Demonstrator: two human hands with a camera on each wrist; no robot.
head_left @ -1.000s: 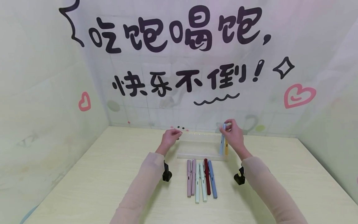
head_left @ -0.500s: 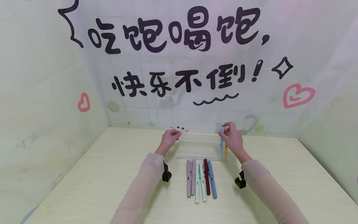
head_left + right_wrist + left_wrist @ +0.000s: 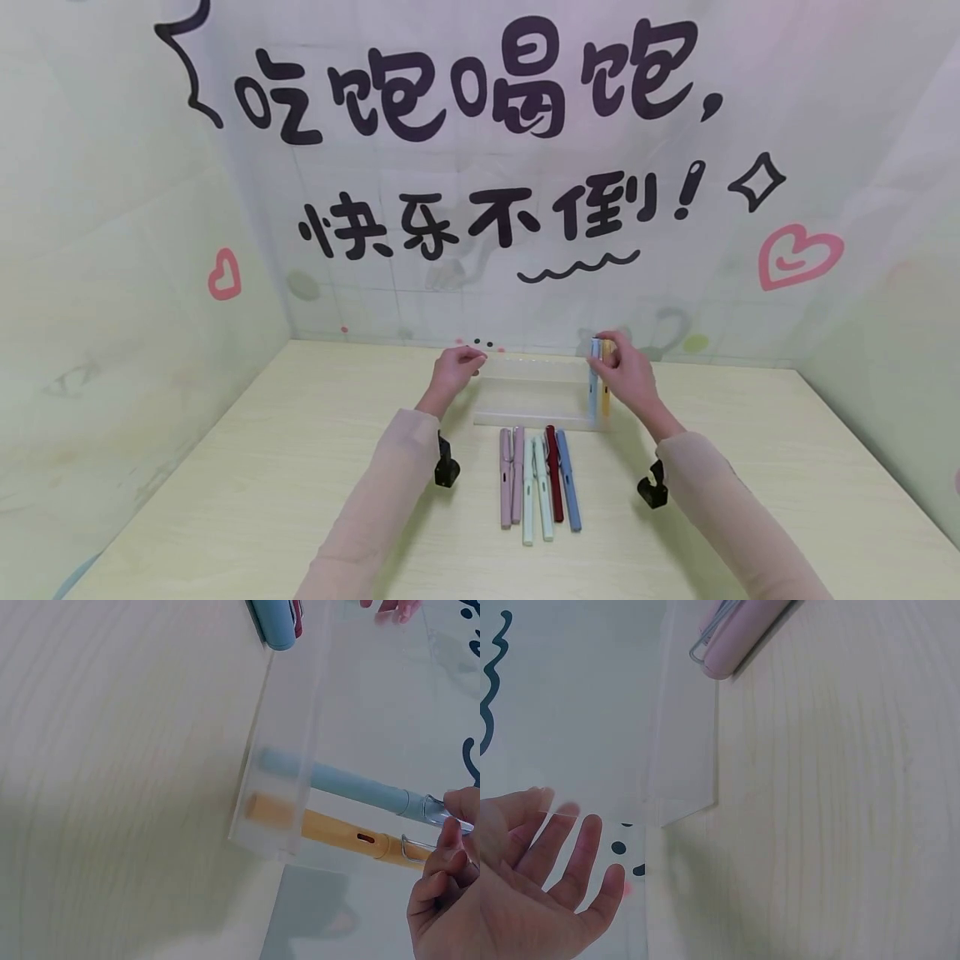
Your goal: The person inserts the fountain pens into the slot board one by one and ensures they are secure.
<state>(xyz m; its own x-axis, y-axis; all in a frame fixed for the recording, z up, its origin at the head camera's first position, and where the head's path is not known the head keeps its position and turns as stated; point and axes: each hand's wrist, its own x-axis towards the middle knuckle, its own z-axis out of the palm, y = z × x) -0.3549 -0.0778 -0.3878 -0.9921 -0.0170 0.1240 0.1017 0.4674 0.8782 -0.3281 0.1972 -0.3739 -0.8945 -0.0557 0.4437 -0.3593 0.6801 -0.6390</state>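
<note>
A clear plastic pen stand [image 3: 525,419] rests at the back of the table. My left hand [image 3: 455,369] pinches its upper left corner between thumb and finger, the other fingers spread in the left wrist view. At the stand's right end, my right hand [image 3: 628,371] holds a light blue pen [image 3: 367,791] near its clip. That pen stands upright with its lower end behind the stand's frosted front lip [image 3: 285,727]. Just right of it, a yellow pen [image 3: 337,831] stands in the same way, its top partly hidden by my right fingers.
In front of the stand lie several capped pens side by side: purple ones [image 3: 506,479], mint ones [image 3: 528,500], a dark red one [image 3: 555,475] and a blue one [image 3: 570,483]. A printed cloth backdrop [image 3: 450,308] rises right behind the stand.
My right hand has come down slightly, and the light blue pen's top has shifted a little down and left. The left hand keeps its place on the stand's corner.
</note>
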